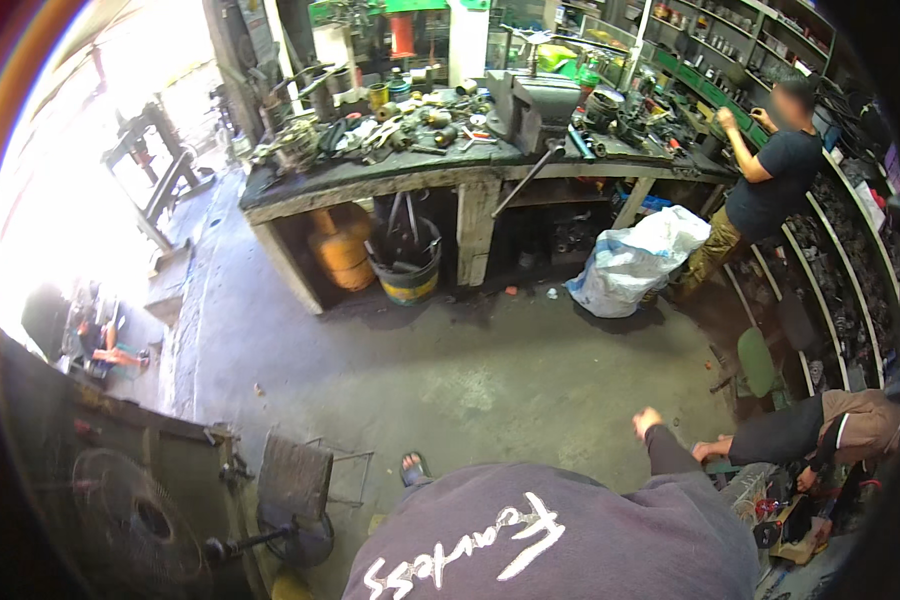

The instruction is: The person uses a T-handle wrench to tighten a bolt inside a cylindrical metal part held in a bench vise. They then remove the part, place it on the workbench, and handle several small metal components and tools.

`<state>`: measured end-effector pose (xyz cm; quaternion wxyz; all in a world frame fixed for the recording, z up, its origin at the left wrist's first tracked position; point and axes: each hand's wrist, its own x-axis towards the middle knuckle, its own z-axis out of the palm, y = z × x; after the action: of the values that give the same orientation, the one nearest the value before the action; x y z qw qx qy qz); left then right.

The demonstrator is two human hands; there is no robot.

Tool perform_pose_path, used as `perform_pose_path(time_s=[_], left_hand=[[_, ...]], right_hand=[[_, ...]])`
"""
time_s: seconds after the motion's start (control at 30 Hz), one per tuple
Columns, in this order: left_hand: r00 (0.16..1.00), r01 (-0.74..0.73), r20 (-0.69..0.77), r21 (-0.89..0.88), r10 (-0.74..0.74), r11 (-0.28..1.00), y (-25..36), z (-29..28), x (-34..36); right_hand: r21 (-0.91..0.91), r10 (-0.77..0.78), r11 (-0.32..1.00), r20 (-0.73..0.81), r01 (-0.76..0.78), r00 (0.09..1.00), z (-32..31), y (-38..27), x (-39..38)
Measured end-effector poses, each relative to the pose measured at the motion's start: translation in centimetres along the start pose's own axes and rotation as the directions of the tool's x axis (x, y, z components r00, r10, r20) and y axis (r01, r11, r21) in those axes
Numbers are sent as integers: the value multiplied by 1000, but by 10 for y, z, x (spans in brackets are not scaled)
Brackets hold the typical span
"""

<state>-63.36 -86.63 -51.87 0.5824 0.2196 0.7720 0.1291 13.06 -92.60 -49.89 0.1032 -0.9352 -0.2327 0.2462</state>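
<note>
My right hand [647,421] reaches out from a dark sleeve, over the concrete floor in front of my body. It is small and blurred, so I cannot make out whether its fingers are curled or spread; no object shows in it. My left hand is out of sight. My dark shirt [570,500] with white lettering fills the lower edge. Beyond the hand, a white woven sack [630,265] stands on the floor before the workbench [370,188]. A large bench vise [535,108] is mounted on the bench among scattered metal parts and tools.
At the right shelves stands a person [770,170] with both hands raised. Another person [860,430] bends low at the lower right. Under the bench are an orange gas cylinder [342,245] and a bucket [407,265]. A chair [296,475] and fan [140,515] stand lower left.
</note>
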Motion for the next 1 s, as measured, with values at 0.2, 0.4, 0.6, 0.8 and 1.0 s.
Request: perform_pose_path(time_s=[0.2,0.4,0.6,0.8,1.0], left_hand=[[999,-22,24,-67,23,998,144,-13,69],[807,31,319,-863,497,504,381,-62,105],[493,-382,208,-820,845,425,687,-3,59],[610,-660,409,-213,679,720,751,159,50],[741,-463,540,-21,400,886,755,307,45]], right_hand=[[-8,214,968,556,-252,803,39,-79,-92],[527,-195,845,463,-92,865,101,-245,-80],[675,77,616,462,-407,884,166,-253,-65],[350,232,761,640,-546,732,146,-238,28],[455,136,828,405,-329,904,16,-287,255]])
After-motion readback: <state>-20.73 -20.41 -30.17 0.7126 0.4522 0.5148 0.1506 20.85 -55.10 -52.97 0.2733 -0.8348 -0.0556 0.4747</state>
